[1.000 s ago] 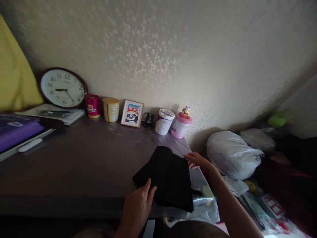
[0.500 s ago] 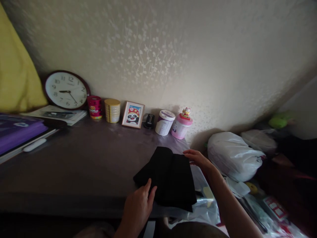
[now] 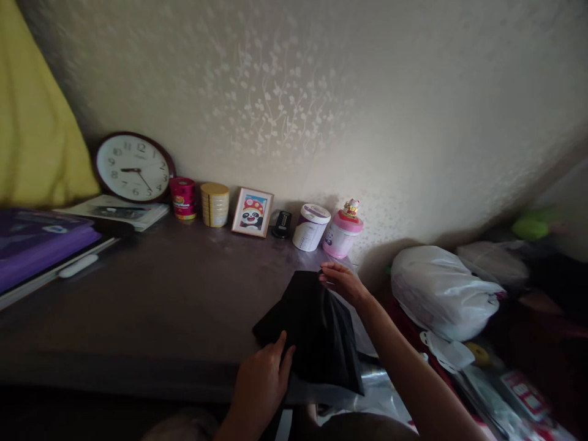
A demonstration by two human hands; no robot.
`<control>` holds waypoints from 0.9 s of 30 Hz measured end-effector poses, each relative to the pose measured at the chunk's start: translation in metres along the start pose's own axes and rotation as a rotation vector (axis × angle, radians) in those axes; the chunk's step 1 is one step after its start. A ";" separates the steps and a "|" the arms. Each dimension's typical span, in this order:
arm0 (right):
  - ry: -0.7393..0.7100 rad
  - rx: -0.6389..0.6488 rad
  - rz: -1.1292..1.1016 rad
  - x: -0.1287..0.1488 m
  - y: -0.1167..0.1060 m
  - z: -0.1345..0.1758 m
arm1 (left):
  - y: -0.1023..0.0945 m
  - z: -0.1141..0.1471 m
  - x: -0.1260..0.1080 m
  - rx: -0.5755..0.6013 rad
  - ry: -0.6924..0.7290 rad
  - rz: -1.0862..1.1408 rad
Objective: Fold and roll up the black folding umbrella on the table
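Canisters [image 3: 311,233] (contents unseen) stand beyond black cloth [image 3: 303,334].

Black cloth [image 3: 305,331] on dark table [image 3: 184,294]

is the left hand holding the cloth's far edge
No, the right hand holds that edge of the cloth, while the left hand touches its near side.

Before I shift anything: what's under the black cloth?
The black cloth lies at least partly on the dark tabletop, visible beyond its left edge; anything directly beneath is hidden.
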State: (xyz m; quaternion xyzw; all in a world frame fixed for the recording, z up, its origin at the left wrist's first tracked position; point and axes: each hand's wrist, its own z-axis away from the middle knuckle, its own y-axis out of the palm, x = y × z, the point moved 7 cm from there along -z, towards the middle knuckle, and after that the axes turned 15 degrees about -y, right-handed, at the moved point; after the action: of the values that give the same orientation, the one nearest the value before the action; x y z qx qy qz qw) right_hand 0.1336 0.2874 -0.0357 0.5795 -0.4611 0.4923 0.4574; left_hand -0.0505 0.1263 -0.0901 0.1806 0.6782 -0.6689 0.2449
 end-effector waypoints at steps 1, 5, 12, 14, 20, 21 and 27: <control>0.008 -0.001 0.000 -0.003 0.005 -0.002 | 0.000 0.000 0.000 0.010 -0.005 0.004; 0.016 -0.007 0.037 -0.016 0.016 -0.009 | -0.001 0.000 0.001 0.065 -0.033 0.003; -0.034 -0.002 0.148 -0.033 0.013 -0.016 | -0.002 0.001 0.001 0.079 -0.041 -0.001; -0.052 -0.003 0.194 -0.034 0.014 -0.016 | -0.002 0.001 0.000 0.078 -0.039 -0.006; -0.143 0.059 0.324 -0.028 0.026 -0.012 | 0.001 0.002 0.000 0.064 -0.042 -0.035; -0.194 0.086 0.354 -0.026 0.028 -0.011 | 0.001 0.002 0.000 0.063 -0.043 -0.037; -0.480 0.232 0.626 -0.020 0.042 0.001 | 0.001 0.003 0.000 0.062 -0.061 -0.045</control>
State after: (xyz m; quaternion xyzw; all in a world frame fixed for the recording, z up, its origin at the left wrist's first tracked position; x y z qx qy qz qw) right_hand 0.0902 0.2813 -0.0526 0.5573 -0.6503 0.5071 0.0967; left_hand -0.0496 0.1231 -0.0913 0.1520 0.6532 -0.7002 0.2447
